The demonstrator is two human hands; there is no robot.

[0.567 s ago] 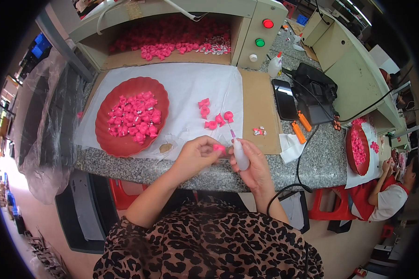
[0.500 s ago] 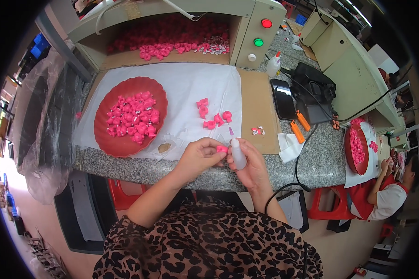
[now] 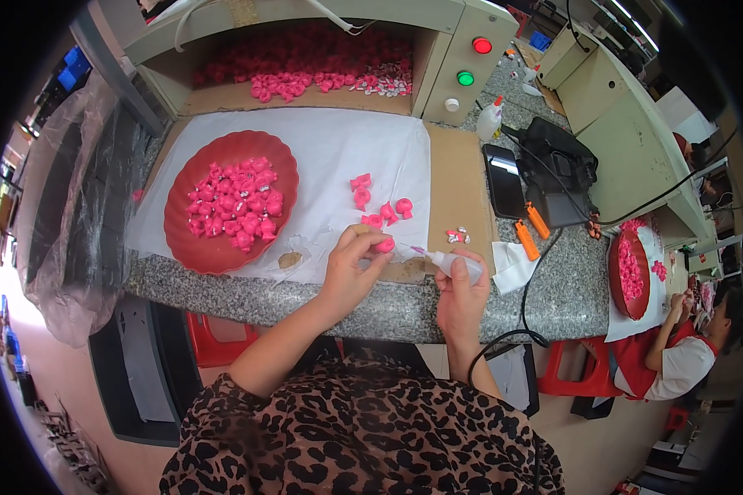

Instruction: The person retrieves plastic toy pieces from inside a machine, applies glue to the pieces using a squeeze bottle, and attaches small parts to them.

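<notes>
Pinched in the fingers of my left hand [image 3: 351,268] is a small pink figurine part [image 3: 385,245]. My right hand [image 3: 462,301] grips a translucent squeeze bottle with a needle tip [image 3: 456,266], tilted so its thin purple-based needle points left at the pink part. Whether the needle touches the part I cannot tell. Several loose pink pieces [image 3: 362,198] lie on the white sheet just beyond my hands. To the left, a red scalloped bowl [image 3: 183,247] holds a heap of similar pink pieces [image 3: 235,202]. Small white-and-pink bits [image 3: 457,236] rest on the cardboard beyond my right hand.
A beige box cabinet [image 3: 442,70] with many pink pieces inside stands at the back. On the right lie a phone [image 3: 504,181], a black bag [image 3: 557,165], orange tools [image 3: 527,239], a white cloth [image 3: 510,268] and a cable. Farther right, a person [image 3: 685,351] works beside another red bowl [image 3: 627,276].
The bottle has swung from upright to tilted leftward, and my right hand has moved right. My left hand has lifted the pink part slightly up and left.
</notes>
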